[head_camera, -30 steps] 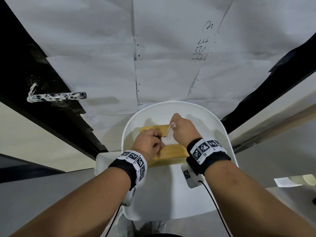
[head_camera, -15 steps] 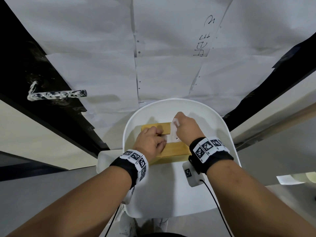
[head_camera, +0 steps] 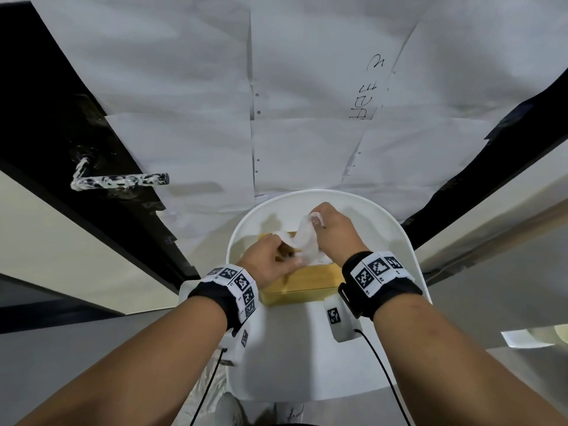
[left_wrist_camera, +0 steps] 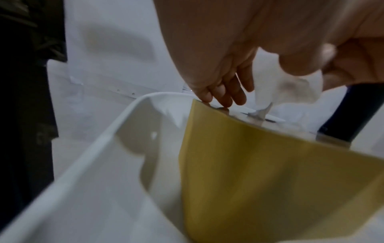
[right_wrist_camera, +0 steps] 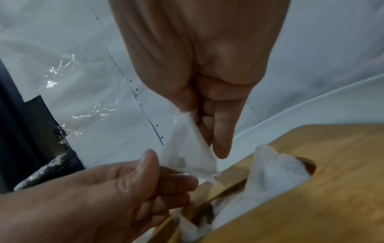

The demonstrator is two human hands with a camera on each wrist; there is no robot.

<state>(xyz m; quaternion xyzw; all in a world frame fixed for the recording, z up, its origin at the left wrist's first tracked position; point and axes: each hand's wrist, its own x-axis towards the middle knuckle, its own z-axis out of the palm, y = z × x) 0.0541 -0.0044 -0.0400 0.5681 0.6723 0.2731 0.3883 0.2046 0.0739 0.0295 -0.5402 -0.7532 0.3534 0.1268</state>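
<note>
A rectangular wooden tissue box [head_camera: 307, 282] lies on the white plastic chair [head_camera: 292, 348]; a thin white tissue [head_camera: 304, 241] sticks out of its slot, and the paper-covered door [head_camera: 307, 87] stands behind.

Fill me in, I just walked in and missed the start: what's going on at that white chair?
A person is drawing a white tissue out of a wooden tissue box that sits on the white chair. The right hand pinches its raised end, the left hand pinches it lower down. Its bottom part is at the box's slot.
</note>
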